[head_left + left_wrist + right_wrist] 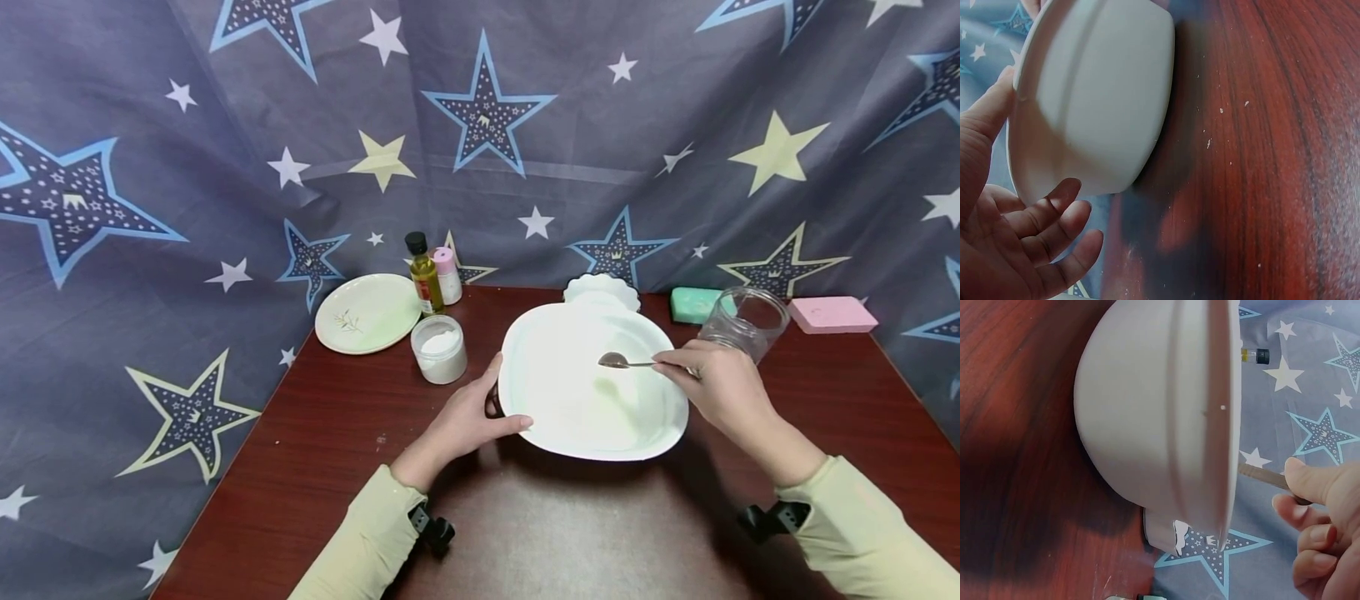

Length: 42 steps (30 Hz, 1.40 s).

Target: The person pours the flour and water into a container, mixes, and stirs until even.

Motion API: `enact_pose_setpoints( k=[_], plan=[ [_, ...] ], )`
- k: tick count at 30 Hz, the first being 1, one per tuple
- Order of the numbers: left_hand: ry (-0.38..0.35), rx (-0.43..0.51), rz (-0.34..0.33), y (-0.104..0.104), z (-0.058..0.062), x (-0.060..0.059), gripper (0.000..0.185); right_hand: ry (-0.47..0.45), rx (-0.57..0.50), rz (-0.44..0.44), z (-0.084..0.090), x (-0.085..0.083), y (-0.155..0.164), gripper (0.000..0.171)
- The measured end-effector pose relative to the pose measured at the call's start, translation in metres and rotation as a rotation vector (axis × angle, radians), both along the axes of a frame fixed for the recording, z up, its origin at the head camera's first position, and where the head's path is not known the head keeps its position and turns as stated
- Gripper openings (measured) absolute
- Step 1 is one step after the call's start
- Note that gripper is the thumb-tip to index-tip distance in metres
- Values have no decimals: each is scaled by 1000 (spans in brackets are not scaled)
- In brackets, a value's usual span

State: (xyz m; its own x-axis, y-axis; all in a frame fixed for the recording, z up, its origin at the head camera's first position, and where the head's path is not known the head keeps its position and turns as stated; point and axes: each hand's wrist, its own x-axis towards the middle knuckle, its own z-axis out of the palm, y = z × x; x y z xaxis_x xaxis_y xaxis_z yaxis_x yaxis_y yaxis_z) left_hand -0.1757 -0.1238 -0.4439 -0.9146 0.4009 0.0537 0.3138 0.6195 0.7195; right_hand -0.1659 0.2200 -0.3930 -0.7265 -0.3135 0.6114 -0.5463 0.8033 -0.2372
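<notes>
1. A person in pale green sleeves works at a dark red table [315, 450], seen against a grey backdrop printed with stars.
2. The left hand [468, 417] steadies a large white bowl [570, 417] at its near left rim, thumb on the rim's edge and fingers around the outside; the left wrist view shows the fingers only loosely curled beside the bowl's wall, so the grip is light rather than clamped.
3. The bowl stands on the table, about centre, directly in front of the person.
4. The right hand [716, 379] pinches the handle of a metal spoon [615, 360] between thumb and fingers, its grip closed on the handle; the spoon's head hangs over the inside of the bowl, towards the far right.
5. What the spoon carries cannot be made out.
6. Just behind the right hand stands a clear glass jar [746, 321], open at the top.
7. Left of the bowl sits a small jar of white powder [439, 348], with an oil bottle [424, 275] and a pink-capped bottle [448, 277] behind it, and a pale plate [367, 312] with a sprig pattern further left.
8. A small scalloped white dish [600, 287] lies just beyond the bowl.
9. At the table's far right edge lie a green block [690, 304] and a pink block [831, 314].
</notes>
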Motion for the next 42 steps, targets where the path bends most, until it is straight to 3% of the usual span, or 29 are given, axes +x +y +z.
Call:
enact_pose_setpoints(
  k=[8,21,32,42],
  plan=[
    [7,12,-8,1,-1,-1,106,-183,-126,1,0,3,6,12],
    [7,1,-6,3,-3,-2,106,-314,-311,-51,8,20,21,22],
    [8,-2,-10,2,-1,-2,106,-155,-442,-176,9,54,52,24],
    [7,-25,12,0,-4,-3,106,-73,-418,-375,-2,90,77,24]
  ],
)
